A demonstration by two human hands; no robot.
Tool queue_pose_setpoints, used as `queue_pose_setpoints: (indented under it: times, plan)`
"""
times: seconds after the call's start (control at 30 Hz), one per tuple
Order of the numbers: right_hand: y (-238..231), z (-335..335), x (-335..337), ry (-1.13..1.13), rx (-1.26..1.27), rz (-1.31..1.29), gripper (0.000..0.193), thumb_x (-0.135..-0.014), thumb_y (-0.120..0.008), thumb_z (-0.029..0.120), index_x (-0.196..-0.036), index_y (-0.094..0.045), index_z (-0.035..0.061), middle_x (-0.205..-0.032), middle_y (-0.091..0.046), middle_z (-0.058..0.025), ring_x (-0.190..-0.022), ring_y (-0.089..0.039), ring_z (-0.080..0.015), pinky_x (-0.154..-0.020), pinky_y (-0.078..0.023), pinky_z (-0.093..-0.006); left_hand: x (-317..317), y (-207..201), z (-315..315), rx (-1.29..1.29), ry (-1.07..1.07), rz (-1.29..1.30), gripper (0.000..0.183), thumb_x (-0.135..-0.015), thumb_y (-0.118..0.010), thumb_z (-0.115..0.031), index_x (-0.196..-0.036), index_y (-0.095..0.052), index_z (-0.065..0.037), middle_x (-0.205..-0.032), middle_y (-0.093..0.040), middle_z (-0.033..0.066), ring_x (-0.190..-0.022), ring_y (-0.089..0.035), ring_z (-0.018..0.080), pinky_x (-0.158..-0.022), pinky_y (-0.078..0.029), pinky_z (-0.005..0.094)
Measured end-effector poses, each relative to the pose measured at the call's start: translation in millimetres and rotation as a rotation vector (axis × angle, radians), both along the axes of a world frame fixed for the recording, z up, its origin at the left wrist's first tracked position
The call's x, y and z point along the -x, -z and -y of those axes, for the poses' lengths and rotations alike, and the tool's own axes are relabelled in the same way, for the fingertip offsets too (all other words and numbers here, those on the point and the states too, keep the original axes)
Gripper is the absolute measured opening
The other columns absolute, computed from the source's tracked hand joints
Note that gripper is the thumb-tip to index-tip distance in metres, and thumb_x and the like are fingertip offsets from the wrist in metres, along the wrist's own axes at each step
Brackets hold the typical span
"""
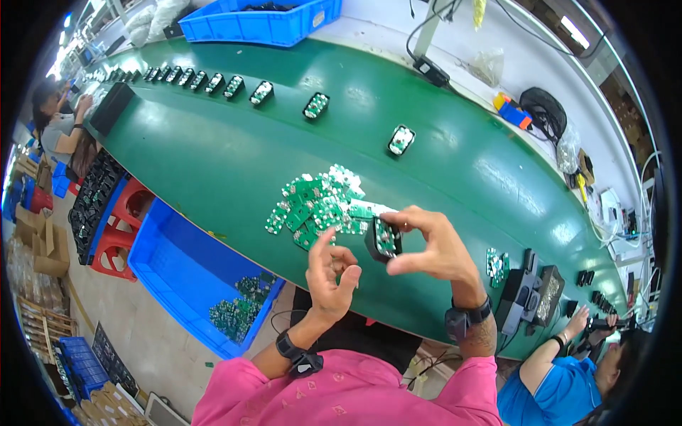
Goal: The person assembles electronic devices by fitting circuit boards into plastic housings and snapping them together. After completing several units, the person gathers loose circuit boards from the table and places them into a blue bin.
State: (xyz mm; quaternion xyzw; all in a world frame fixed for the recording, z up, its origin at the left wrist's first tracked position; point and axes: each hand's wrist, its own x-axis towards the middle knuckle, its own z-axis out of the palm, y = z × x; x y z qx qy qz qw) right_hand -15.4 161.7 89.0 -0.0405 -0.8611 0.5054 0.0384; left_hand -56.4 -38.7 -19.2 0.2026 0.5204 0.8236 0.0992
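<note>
My right hand [433, 245] grips a small black plastic housing [374, 245] between thumb and fingers, tilted above the green table. A green circuit board [386, 236] with white parts sits inside it. To its left, my left hand [331, 278] is raised with fingers apart and partly curled, and nothing shows in it. Just beyond both hands lies a loose pile of green circuit boards [312, 202] with white and silver parts. Farther off stands a row of similar black housings with boards, the nearest of them a filled housing [401, 140].
A blue bin [177, 284] with more boards sits below the table's left edge. Another blue bin [263, 25] stands at the back. A small board stack [497, 266] and a black device [522, 298] lie right. Co-workers sit at far left and lower right.
</note>
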Motion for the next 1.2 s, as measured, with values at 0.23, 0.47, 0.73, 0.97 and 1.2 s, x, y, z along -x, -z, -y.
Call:
queue_pose_setpoints:
  times: [0.23, 0.47, 0.73, 0.97, 1.2]
  plan:
    - [13.3, 3.0, -54.3, -0.043, 0.386, 0.038, 0.087, -0.052, -0.094, 0.047, -0.117, -0.069, -0.0041, -0.097, -0.067, -0.0073, -0.092, -0.059, -0.0163, -0.085, -0.044, -0.0304, -2.5, -39.7, -7.6, 0.182, -0.018, -0.770, 0.067, -0.062, -0.092, -0.029, -0.120, -0.065, -0.005, -0.071, -0.061, 0.0003, -0.052, -0.052, 0.0089, -0.046, -0.042, 0.0220]
    - [5.7, 11.6, -74.1, 0.006, 0.176, -0.059, 0.087, -0.051, -0.094, 0.049, -0.116, -0.069, -0.0016, -0.096, -0.068, -0.0086, -0.084, -0.059, -0.0175, -0.077, -0.046, -0.0304, -12.1, -37.6, -9.3, 0.100, 0.100, -0.738, 0.059, -0.074, -0.087, -0.019, -0.125, -0.061, -0.005, -0.083, -0.064, 0.0044, -0.057, -0.057, 0.0097, -0.049, -0.045, 0.0218]
    - [-3.5, 34.5, -94.9, 0.112, -0.165, -0.122, 0.081, -0.060, -0.093, 0.019, -0.131, -0.059, 0.0031, -0.120, -0.057, -0.0111, -0.078, -0.060, -0.0160, -0.065, -0.051, -0.0272, -9.3, -53.4, 3.2, 0.215, 0.692, 0.111, 0.056, -0.094, -0.059, -0.019, -0.144, -0.044, 0.003, -0.129, -0.058, 0.0163, -0.078, -0.064, 0.0116, -0.063, -0.055, 0.0245]
    - [30.0, 57.5, -99.1, 0.260, -0.125, -0.252, 0.085, -0.066, -0.086, 0.009, -0.142, -0.048, 0.0051, -0.127, -0.051, -0.0135, -0.088, -0.059, -0.0170, -0.070, -0.052, -0.0283, -34.1, -46.8, -16.2, 0.385, 0.328, -0.083, 0.040, -0.098, -0.054, -0.006, -0.137, -0.055, -0.002, -0.106, -0.068, 0.0128, -0.072, -0.065, 0.0108, -0.062, -0.054, 0.0261]
    - [41.7, 88.3, -94.8, 0.605, -0.029, -0.185, 0.047, -0.096, -0.053, 0.006, -0.141, -0.045, -0.0024, -0.101, -0.065, -0.0215, -0.081, -0.067, -0.0303, -0.072, -0.054, -0.0389, -40.4, -45.1, -20.9, 0.502, 0.274, -0.197, 0.035, -0.098, -0.050, -0.005, -0.132, -0.056, 0.000, -0.120, -0.065, 0.0218, -0.089, -0.069, 0.0286, -0.076, -0.055, 0.0348]
